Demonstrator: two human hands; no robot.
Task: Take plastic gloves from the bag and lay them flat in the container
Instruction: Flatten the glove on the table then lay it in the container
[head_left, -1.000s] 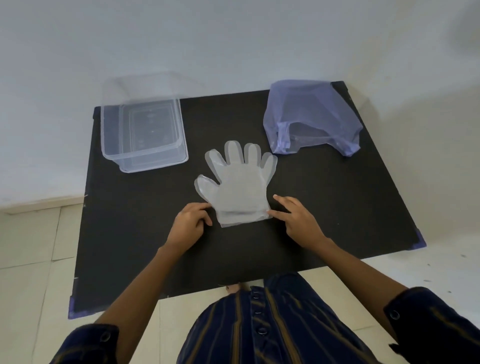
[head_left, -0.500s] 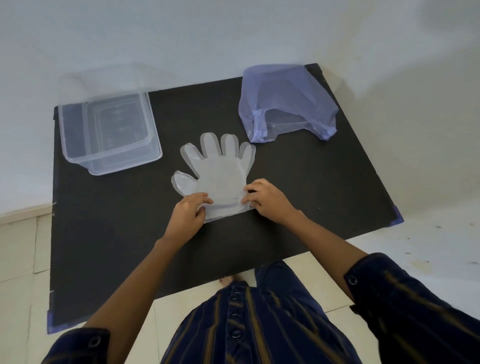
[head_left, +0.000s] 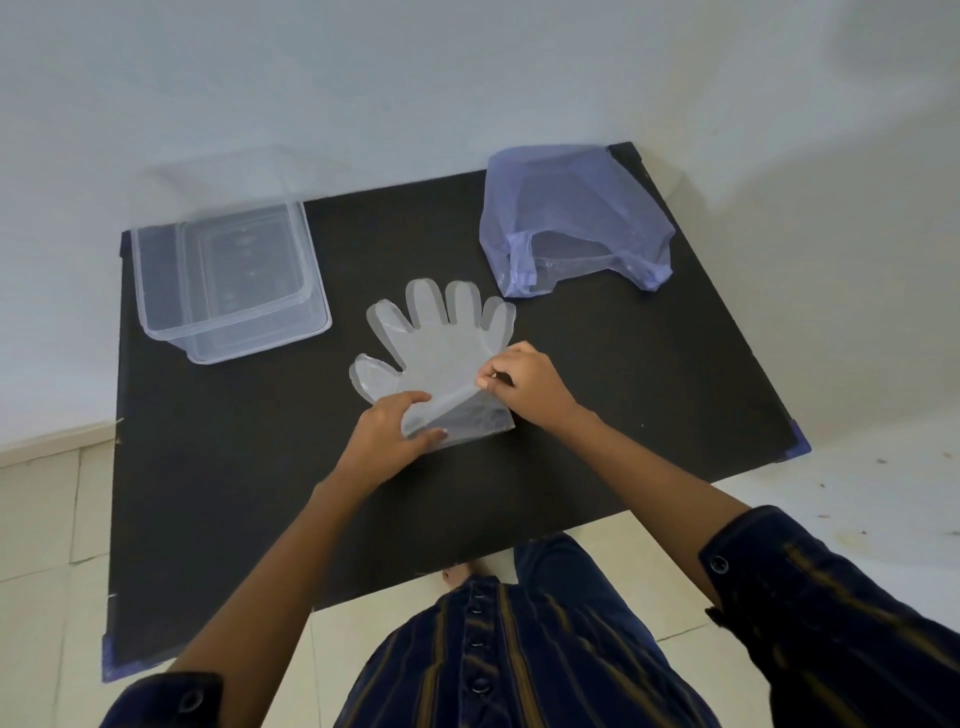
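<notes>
One view, from the head camera, is given. A clear plastic glove (head_left: 436, 353) is laid flat at the middle of the black worktop (head_left: 623, 395), fingers toward twelve o'clock. Its cuff is held down by the left hand (head_left: 389, 431), whose fingers are pressed flat on the film. The top layer of the cuff is pinched and lifted by the right hand (head_left: 524, 384). A clear container (head_left: 228, 291) is seen at ten o'clock from the glove, well apart. A bluish bag (head_left: 571, 223), mouth toward the person, is seen at one o'clock.
</notes>
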